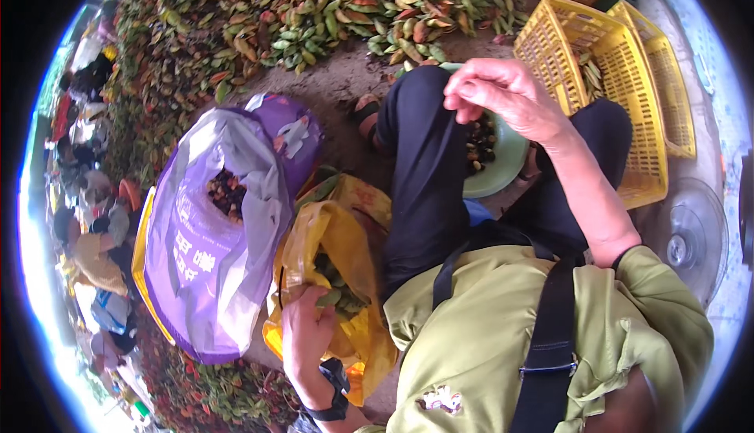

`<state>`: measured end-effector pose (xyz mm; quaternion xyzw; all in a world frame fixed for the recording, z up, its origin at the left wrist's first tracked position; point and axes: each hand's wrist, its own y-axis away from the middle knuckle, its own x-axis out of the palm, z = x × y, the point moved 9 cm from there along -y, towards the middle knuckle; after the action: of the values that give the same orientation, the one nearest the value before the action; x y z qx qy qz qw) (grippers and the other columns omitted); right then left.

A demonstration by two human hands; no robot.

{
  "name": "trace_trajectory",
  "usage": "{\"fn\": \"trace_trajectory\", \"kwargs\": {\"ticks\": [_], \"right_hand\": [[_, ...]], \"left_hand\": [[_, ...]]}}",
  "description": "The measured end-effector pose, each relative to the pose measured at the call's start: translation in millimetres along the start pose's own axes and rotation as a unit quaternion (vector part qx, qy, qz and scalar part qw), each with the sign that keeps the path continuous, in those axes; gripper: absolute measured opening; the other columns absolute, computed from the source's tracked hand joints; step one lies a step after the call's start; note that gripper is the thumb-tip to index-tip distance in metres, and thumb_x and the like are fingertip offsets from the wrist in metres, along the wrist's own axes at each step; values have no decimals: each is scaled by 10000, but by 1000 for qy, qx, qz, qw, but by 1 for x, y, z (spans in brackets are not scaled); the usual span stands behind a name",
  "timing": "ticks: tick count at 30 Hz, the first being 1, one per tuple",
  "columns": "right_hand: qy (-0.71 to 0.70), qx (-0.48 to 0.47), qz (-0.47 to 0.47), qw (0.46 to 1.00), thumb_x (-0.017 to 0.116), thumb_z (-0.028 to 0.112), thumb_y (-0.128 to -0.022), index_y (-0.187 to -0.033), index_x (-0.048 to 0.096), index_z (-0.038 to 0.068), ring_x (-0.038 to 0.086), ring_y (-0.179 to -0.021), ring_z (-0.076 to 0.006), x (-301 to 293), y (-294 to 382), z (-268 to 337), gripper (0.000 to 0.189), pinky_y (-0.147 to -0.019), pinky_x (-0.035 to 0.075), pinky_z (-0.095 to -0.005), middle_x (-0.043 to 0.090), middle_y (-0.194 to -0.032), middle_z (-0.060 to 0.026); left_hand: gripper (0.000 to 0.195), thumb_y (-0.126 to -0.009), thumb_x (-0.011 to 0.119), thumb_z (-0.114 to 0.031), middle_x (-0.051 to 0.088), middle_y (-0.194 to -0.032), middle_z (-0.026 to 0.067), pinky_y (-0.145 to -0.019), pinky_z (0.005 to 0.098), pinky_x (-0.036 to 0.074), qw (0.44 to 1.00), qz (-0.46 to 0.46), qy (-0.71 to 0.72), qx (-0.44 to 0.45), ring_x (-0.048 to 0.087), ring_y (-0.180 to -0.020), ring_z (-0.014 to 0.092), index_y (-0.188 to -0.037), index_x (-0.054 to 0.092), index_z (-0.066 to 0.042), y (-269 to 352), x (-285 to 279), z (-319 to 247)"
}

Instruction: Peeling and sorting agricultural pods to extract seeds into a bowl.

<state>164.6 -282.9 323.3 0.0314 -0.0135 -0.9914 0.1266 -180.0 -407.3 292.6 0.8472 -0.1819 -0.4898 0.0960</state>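
Note:
My left hand (307,322), with a black band on its wrist, is at the near left rim of a yellow plastic bag (318,227). Green husks or pods (344,297) show inside that bag, by my fingertips. Whether the fingers grip anything is hidden. My right hand (500,96) is raised above my knees with its fingers curled, and I cannot make out anything in it. Below it, a pale green basin (508,168) holds dark and brown seeds (480,141), partly covered by the hand and my leg.
Left of the yellow bag stands a purple woven sack (203,256) with dark seeds (227,194) inside. Green and reddish pods (353,5) are heaped across the ground ahead. Yellow plastic crates (624,73) stand at the right, near a clear round lid (686,238). Other people (103,250) sit far left.

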Motion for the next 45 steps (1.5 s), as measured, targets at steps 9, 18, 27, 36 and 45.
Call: {"fn": "trace_trajectory", "kwargs": {"ticks": [9, 18, 27, 36, 45], "right_hand": [[47, -104, -91, 989, 532, 258, -943, -939, 639, 43, 656, -704, -127, -63, -16, 70, 240, -678, 559, -282, 669, -837, -78], [-19, -85, -195, 977, 557, 304, -930, -956, 623, 47, 651, -684, -131, -184, -58, 23, 267, -601, 558, -252, 666, -849, -74], [10, 158, -264, 951, 531, 214, -941, -965, 602, 24, 599, -634, -101, -250, -98, -200, 204, -531, 506, -223, 636, -791, -61], [159, 200, -194, 947, 577, 235, -835, -907, 657, 60, 632, -752, -263, -231, -178, -312, 206, -673, 485, -384, 661, -801, -127], [312, 260, -169, 898, 588, 335, -834, -861, 612, 35, 613, -776, -346, -249, -212, -380, 303, -688, 465, -436, 634, -847, -173]], "left_hand": [[197, -889, 550, -147, 608, -755, 118, -635, 343, 474, 981, -116, -134, -75, 575, -668, 211, -958, 579, 35, -11, -31, 69], [370, -846, 627, -187, 639, -886, 116, -690, 314, 496, 978, 150, -124, -70, 619, -792, 218, -1149, 554, 13, -40, 7, 90], [279, -883, 601, -126, 644, -964, 113, -750, 290, 494, 982, 122, -49, -137, 636, -853, 201, -1134, 571, -9, -70, -53, -19], [141, -874, 572, -58, 611, -847, 95, -685, 250, 482, 992, 30, 64, 101, 585, -748, 127, -979, 561, 36, -285, -84, -142], [225, -838, 617, -55, 625, -849, 91, -564, 251, 486, 943, 256, 202, -63, 587, -621, 120, -1034, 560, 39, -512, 156, -4]]}}
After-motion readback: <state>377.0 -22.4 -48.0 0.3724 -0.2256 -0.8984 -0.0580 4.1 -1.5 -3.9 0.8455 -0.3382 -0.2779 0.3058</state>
